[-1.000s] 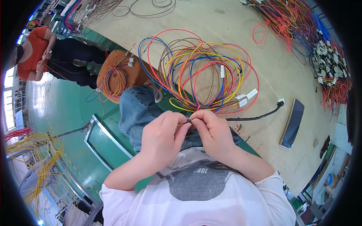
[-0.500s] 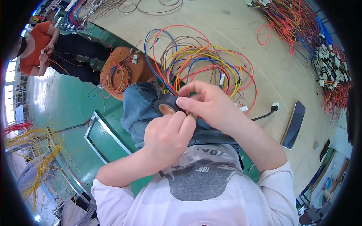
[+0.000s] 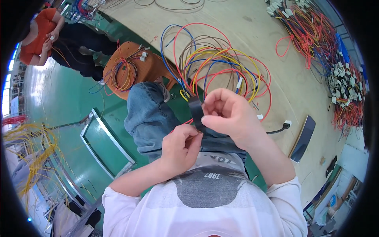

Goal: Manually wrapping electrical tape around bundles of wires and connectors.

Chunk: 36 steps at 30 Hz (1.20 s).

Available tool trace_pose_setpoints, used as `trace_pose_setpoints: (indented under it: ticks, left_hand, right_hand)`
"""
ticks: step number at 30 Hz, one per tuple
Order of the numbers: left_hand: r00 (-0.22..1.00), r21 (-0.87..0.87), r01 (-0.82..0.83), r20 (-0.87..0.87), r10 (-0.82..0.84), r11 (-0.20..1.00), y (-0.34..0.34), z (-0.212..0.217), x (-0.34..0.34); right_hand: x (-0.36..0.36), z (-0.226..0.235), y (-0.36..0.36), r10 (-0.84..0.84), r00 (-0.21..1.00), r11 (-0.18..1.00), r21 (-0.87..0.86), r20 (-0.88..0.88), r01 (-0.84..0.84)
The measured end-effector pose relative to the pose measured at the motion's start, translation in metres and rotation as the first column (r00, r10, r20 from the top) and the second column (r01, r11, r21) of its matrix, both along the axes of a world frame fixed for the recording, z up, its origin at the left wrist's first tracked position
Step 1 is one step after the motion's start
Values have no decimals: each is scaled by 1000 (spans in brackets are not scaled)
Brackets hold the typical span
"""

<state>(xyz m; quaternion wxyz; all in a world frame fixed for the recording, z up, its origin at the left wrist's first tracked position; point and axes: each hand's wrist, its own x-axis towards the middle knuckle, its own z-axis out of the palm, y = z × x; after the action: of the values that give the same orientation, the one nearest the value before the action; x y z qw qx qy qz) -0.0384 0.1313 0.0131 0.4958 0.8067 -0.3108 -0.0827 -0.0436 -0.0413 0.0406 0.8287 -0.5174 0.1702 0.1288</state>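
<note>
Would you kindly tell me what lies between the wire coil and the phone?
In the head view, the white-tipped end of a black cable lies between the wire coil and the phone.

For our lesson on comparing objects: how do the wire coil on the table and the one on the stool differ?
The table coil looks larger, with loosely spread loops; the stool coil looks smaller and more compact. The table coil reaches the edge of the table; the stool coil sits on the stool. Both contain differently coloured wires and have pale tags.
</note>
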Motion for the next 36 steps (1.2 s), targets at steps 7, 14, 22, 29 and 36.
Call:
trace_pose_setpoints:
  ticks: [7,14,22,29,36]
  left_hand:
    - [817,-225,-172,-576,12,959,-3,-2,-1]
    - [-254,-268,-253,-909,-331,930,-10,-6,30]
    - [51,-74,27,-996,-75,997,-26,-9,23]
    - [259,-328,-195,-926,-274,924,-37,-12,12]
    - [451,-220,5,-870,-199,975,-36,-13,21]
  right_hand:
    - [-9,26,-4,106,994,994,25,-6,-105]
    - [-38,12,-4,-83,991,996,-42,-105,79]
    - [-69,-5,4,20,993,911,-407,-115,-65]
    - [-73,-24,8,-46,999,641,-766,20,44]
    - [-51,-31,-6,178,980,848,-492,-92,-200]
